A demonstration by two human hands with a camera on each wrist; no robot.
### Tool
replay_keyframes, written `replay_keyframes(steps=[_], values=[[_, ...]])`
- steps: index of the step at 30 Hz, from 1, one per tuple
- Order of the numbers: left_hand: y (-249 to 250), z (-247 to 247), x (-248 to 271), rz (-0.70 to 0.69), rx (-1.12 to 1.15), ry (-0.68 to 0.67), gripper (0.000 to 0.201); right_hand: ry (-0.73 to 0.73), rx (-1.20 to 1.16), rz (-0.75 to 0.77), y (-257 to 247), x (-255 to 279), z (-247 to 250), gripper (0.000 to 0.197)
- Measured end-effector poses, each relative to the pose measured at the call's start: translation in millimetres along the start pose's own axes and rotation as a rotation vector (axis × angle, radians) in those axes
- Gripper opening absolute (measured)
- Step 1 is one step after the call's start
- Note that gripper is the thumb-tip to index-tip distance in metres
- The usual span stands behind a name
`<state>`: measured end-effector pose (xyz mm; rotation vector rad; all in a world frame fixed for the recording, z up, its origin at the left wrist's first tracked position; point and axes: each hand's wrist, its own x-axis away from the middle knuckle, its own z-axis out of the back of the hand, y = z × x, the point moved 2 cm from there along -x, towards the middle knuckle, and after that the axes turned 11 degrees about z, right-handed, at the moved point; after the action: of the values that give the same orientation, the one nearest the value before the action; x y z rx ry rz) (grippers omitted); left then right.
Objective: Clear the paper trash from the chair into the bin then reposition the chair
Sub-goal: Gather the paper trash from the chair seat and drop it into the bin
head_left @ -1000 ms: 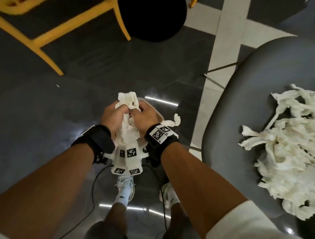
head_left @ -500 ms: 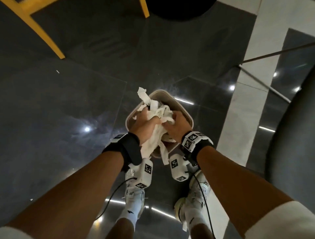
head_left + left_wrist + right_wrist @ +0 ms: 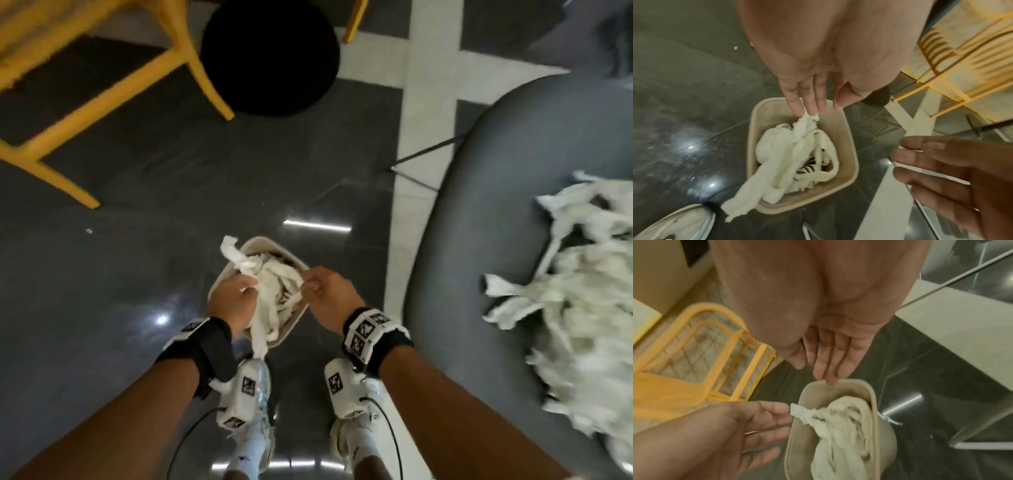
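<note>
A beige bin (image 3: 274, 245) stands on the dark floor just ahead of my feet, with white paper strips (image 3: 274, 291) lying in it. One strip (image 3: 742, 203) droops over the near rim. My left hand (image 3: 812, 104) hovers over the bin (image 3: 851, 146) with straight fingers, a strip end clinging to the fingertips. My right hand (image 3: 826, 366) hangs above the bin's rim (image 3: 871, 394), fingers straight and holding nothing. In the head view the left hand (image 3: 236, 298) and right hand (image 3: 325, 294) flank the bin. To the right, the grey chair (image 3: 513, 205) carries a large paper pile (image 3: 582, 291).
A yellow chair (image 3: 102, 85) and a black round base (image 3: 270, 58) stand on the floor beyond the bin. The grey chair's thin metal legs (image 3: 424, 147) reach toward a white floor stripe (image 3: 404, 205). My white shoes (image 3: 250, 428) are right behind the bin.
Both hands gripped one paper bundle together over the bin; now they have parted and opened, and the bundle lies in the bin. The view swung back toward the grey chair.
</note>
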<state>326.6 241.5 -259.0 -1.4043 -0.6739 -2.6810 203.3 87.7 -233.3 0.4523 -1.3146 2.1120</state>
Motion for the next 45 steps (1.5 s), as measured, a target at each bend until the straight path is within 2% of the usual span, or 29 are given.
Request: replay_keyframes(steps=[3,5,10,12,14,18,22,24,26,27,30,34,35,36,38,40,42,45], values=[[63.1,-21.7,30.3,-0.110,-0.026,-0.013,0.020,0.049,-0.070,0.017,6.9,44.9,59.8,0.029],[117.0,-47.2,54.3,-0.214,-0.059,-0.067,0.020,0.130,-0.136,0.003,19.1,73.9,110.0,0.035],[245.4,-134.8,114.9,-0.516,-0.245,-0.174,0.033,0.371,-0.184,-0.041,71.9,145.3,226.8,0.039],[287.6,-175.4,137.4,-0.694,-0.416,-0.189,0.039,0.468,-0.191,-0.085,106.0,170.2,262.5,0.026],[321.3,-207.8,153.7,-0.839,-0.590,-0.160,0.051,0.550,-0.217,-0.095,131.5,191.3,290.2,0.018],[382.7,-267.7,175.1,-1.053,-0.764,-0.021,0.073,0.711,-0.313,-0.094,175.2,225.7,332.5,0.015],[424.0,-317.9,172.4,-1.230,-1.182,0.067,0.107,0.741,-0.258,-0.124,212.4,235.6,354.7,0.016],[429.7,-330.8,162.3,-1.240,-1.376,0.045,0.107,0.722,-0.218,-0.145,221.2,235.6,362.9,0.016],[428.7,-332.2,150.4,-1.182,-1.467,-0.017,0.088,0.730,-0.190,-0.168,226.4,236.8,370.7,0.016],[427.0,-327.0,145.9,-1.166,-1.441,-0.049,0.073,0.732,-0.167,-0.181,228.3,237.2,373.6,0.017],[419.9,-299.5,135.5,-1.155,-1.229,-0.079,0.039,0.662,0.002,-0.189,230.8,235.8,379.5,0.029],[392.1,-246.7,127.2,-0.821,-0.863,0.019,0.010,0.313,0.309,-0.210,222.7,222.2,374.6,0.077],[384.1,-234.0,126.5,-0.744,-0.789,0.059,0.011,0.220,0.383,-0.236,218.3,217.3,371.3,0.080],[376.5,-225.2,125.2,-0.679,-0.758,0.081,0.020,0.164,0.463,-0.256,214.7,213.4,368.8,0.075],[359.5,-212.1,123.2,-0.583,-0.721,0.047,0.046,0.170,0.609,-0.256,204.3,208.6,367.4,0.045],[340.8,-208.3,126.3,-0.614,-0.714,-0.080,0.064,0.272,0.658,-0.244,194.8,210.7,369.9,0.027],[316.9,-213.6,133.6,-0.674,-0.866,-0.160,0.072,0.345,0.626,-0.233,186.6,215.1,373.6,0.023],[290.3,-227.2,138.5,-0.742,-1.036,-0.108,0.059,0.382,0.530,-0.254,175.4,220.8,380.1,0.026]])
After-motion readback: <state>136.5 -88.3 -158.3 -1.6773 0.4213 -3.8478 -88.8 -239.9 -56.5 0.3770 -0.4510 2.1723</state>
